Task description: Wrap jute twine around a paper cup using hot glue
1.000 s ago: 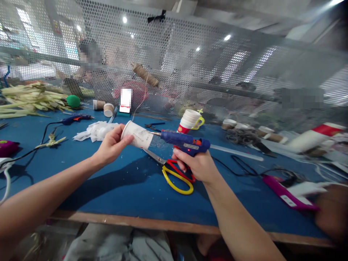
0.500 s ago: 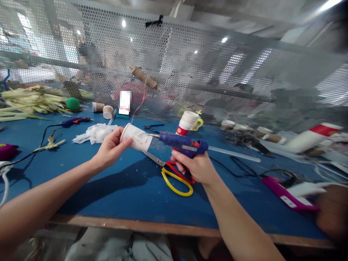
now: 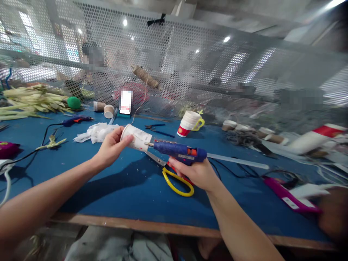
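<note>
My left hand point(image 3: 112, 146) is closed around the rim end of a white paper cup point(image 3: 138, 137), which lies tilted sideways in the air. In my right hand point(image 3: 191, 168) is a blue hot glue gun point(image 3: 178, 150), gripped by its handle. A clear glue stick point(image 3: 239, 161) sticks out of its back. The metal nozzle points left and sits at the lower part of the cup's base end; whether it touches cannot be made out. Scissors point(image 3: 178, 185) with yellow and red handles lie below the glue gun, partly hidden by my right hand.
Behind stand stacked paper cups point(image 3: 187, 125) beside pliers point(image 3: 159, 128). White cloth point(image 3: 96, 133), another glue gun point(image 3: 77, 120), a phone point(image 3: 125, 102) and pale stalks point(image 3: 32, 99) are to the left. A purple power strip point(image 3: 290, 195) and cords lie right. A perforated metal screen point(image 3: 185, 65) closes the back.
The glue gun has shifted slightly left and down, its nozzle moving from the cup's upper base end to lower on it. My left hand keeps its hold on the cup.
</note>
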Demonstrator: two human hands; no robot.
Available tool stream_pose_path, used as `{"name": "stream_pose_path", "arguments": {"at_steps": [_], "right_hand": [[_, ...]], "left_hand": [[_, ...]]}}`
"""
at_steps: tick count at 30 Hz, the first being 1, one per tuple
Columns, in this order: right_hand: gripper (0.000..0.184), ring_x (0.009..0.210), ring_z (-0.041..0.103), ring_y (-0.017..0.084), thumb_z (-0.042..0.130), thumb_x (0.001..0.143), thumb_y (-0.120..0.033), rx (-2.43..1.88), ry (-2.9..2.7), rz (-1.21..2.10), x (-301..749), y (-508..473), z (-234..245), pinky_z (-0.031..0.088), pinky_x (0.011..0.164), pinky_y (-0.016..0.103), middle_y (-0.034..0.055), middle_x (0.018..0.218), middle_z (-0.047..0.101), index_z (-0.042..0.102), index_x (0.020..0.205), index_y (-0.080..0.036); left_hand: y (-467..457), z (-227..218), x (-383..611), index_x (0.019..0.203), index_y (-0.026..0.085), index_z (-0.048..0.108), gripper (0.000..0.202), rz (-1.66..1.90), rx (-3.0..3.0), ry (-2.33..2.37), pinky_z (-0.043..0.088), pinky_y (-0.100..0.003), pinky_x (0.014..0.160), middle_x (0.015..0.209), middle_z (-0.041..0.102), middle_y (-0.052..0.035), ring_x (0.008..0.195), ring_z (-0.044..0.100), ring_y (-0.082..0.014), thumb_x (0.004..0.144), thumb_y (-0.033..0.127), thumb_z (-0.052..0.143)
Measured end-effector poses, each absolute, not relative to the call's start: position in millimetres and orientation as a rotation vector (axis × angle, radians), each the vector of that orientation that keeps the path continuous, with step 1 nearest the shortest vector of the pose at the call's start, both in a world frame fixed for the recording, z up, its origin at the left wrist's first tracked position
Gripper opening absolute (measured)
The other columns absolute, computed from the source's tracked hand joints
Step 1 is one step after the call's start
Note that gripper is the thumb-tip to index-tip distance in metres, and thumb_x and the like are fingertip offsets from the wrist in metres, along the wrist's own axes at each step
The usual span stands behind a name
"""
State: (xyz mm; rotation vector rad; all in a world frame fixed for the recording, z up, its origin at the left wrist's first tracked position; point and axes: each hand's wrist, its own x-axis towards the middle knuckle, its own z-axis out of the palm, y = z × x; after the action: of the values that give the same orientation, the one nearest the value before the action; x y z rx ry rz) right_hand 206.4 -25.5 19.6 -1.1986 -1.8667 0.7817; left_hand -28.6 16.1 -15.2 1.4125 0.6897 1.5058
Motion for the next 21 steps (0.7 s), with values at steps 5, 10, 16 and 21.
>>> {"name": "stream_pose_path", "arguments": {"at_steps": [5,10,16,21], "right_hand": [[0.023,0.035,0.044,0.009,0.061,0.071,-0.036,-1.12,-1.824,0.887,208,-19,19,0.044,0.043,0.025,-0.004,0.038,0.047,0.055,0.06,-0.017],[0.025,0.033,0.043,0.008,0.061,0.072,-0.036,-1.123,-1.748,0.932,212,-13,20,0.041,0.039,0.023,-0.0036,0.039,0.048,0.057,0.061,-0.014],[0.028,0.032,0.042,0.006,0.061,0.073,-0.037,-1.138,-1.689,0.996,213,-9,19,0.036,0.036,0.021,-0.0036,0.038,0.048,0.058,0.06,-0.013],[0.027,0.032,0.042,0.006,0.06,0.075,-0.036,-1.082,-1.624,0.992,214,-6,14,0.034,0.035,0.021,-0.0035,0.039,0.049,0.058,0.061,-0.013]], "left_hand": [[17,-17,-31,0.078,0.016,0.053,0.02,1.524,1.459,0.639,0.038,-0.018,0.056,0.069,0.051,0.0021,0.061,0.045,-0.0072,0.075,0.033,0.062],[15,-18,-30,0.077,0.016,0.052,0.017,1.524,1.501,0.573,0.04,-0.018,0.057,0.069,0.051,0.0021,0.061,0.046,-0.0072,0.076,0.03,0.061],[10,-13,-28,0.075,0.016,0.053,0.015,1.543,1.499,0.546,0.04,-0.017,0.054,0.066,0.052,0.0025,0.058,0.046,-0.0065,0.075,0.027,0.062],[12,-13,-27,0.079,0.015,0.055,0.015,1.501,1.434,0.59,0.043,-0.019,0.058,0.07,0.055,0.0011,0.062,0.049,-0.0078,0.074,0.026,0.063]]}}
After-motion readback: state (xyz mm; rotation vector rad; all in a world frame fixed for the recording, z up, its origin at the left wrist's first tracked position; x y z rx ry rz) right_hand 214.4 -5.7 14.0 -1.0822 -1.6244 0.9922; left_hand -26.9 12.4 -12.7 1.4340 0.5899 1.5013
